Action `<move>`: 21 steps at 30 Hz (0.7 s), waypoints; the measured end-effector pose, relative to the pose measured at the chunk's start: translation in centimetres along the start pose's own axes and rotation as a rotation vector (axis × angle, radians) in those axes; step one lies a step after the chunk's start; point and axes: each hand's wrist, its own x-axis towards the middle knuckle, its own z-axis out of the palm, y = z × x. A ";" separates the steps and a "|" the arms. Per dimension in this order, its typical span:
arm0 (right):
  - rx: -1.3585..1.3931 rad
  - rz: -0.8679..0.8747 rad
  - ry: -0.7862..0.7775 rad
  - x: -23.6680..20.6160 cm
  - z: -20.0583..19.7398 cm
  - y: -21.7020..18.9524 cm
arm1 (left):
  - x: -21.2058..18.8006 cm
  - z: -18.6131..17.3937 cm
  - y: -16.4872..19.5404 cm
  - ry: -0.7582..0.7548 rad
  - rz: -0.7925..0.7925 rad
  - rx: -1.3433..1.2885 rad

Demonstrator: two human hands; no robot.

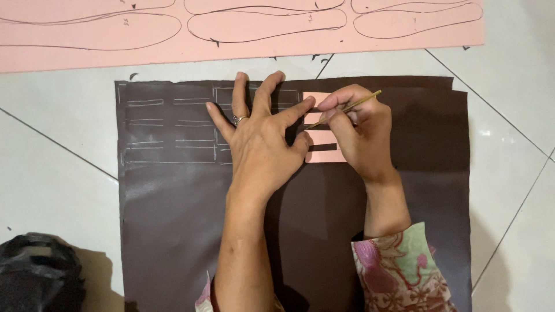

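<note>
A dark brown sheet (173, 219) lies flat on the tiled floor, with pale traced lines on its upper left part. A small pink template (324, 155) with slots rests on the sheet near its top middle. My left hand (260, 138) is spread flat on the sheet, its fingertips pressing the template's left edge; a ring sits on one finger. My right hand (358, 130) grips a thin yellowish pencil (352, 105), whose tip meets the template beside my left index finger.
A large pink board (231, 46) with drawn sole outlines lies along the top edge. A black crumpled bag (37, 277) sits at the lower left. White floor tiles (58, 173) surround the sheet.
</note>
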 end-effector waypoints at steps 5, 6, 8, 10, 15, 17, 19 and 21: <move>-0.005 0.020 -0.015 0.1 0.2 0.0 | 0.0 -0.1 0.1 0.005 -0.006 -0.007; -0.038 0.002 -0.024 0.2 0.2 0.0 | 0.1 -0.1 0.1 0.006 -0.007 -0.007; -0.071 -0.017 -0.035 0.2 0.1 0.0 | 0.1 0.0 0.2 0.008 -0.014 -0.008; -0.069 -0.020 -0.042 0.1 0.1 0.0 | 0.1 0.0 0.2 0.008 -0.024 -0.008; -0.148 -0.054 -0.032 0.2 0.0 0.0 | 0.2 0.0 0.3 -0.002 -0.045 -0.002; -0.159 -0.070 -0.027 0.2 0.0 0.0 | 0.2 0.1 0.3 0.011 -0.035 0.005; -0.136 -0.056 -0.017 0.1 0.0 0.0 | 0.1 0.1 0.2 0.020 -0.031 0.011; -0.124 -0.064 -0.019 0.1 -0.2 -0.1 | 0.1 0.2 0.2 0.024 -0.031 0.014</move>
